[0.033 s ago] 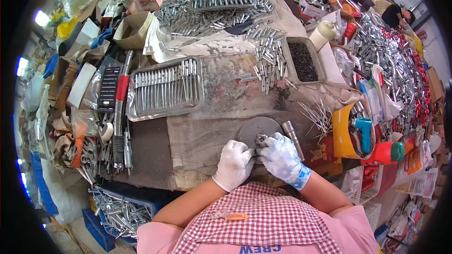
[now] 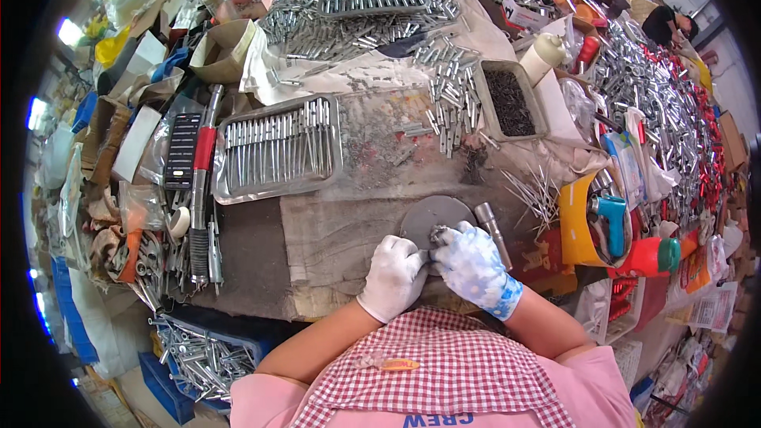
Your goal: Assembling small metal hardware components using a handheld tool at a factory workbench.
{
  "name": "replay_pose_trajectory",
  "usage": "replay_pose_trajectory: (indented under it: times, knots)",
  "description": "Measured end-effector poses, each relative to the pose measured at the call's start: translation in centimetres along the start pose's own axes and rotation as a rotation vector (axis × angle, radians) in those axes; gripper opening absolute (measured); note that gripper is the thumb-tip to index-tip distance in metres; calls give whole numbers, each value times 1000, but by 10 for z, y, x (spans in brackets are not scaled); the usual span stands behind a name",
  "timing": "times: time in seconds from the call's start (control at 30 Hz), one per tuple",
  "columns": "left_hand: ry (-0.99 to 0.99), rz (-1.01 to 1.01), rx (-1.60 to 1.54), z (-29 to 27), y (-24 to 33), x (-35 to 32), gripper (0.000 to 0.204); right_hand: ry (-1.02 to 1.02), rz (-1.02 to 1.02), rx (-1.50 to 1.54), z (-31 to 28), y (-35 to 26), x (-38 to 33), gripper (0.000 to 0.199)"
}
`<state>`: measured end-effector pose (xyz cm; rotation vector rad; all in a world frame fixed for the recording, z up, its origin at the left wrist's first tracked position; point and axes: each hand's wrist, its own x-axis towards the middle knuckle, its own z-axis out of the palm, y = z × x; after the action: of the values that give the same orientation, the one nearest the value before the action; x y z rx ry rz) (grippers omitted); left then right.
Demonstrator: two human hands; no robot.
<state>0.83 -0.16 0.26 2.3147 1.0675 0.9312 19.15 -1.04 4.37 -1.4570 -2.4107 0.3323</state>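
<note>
My left hand [image 2: 394, 279], in a white glove, has its fingers curled and pressed together near the front edge of the bench. Against it, my right hand [image 2: 474, 268], in a white glove with blue patterning, is closed too. Their fingertips meet over the near part of a round dark metal disc [image 2: 434, 212]. A small dark piece shows between the hands, and small metal bits [image 2: 438, 233] show at the right fingertips; their kind is too small to make out. Just right of the disc lies a thick metal cylinder [image 2: 493, 231].
A metal tray [image 2: 277, 187] of rods lies left. Loose metal pins [image 2: 452, 99] and a tray of dark small parts [image 2: 510, 101] are beyond the disc. Thin rods [image 2: 535, 200] and a yellow holder [image 2: 577, 222] with a teal-handled tool stand right. A blue crate [image 2: 258, 341] sits below left.
The fingers of my right hand have shifted very slightly over the disc. Everything else looks the same.
</note>
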Motion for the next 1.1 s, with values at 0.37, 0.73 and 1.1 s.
replay_pose_trajectory:
  times: [0.37, 0.73, 1.1]
  knots:
    - [16, -32, -15, -1, 1, 0, 18, 54, 90, 82, -4, -1, -10, 35]
    - [54, -65, -2, 1, 0, -5, 9, 104, 654, 123, -17, 19, -50, 85]
    - [31, -38, -49, -2, 2, 5, 8, 300, 244, 373, -27, -21, -65, 72]
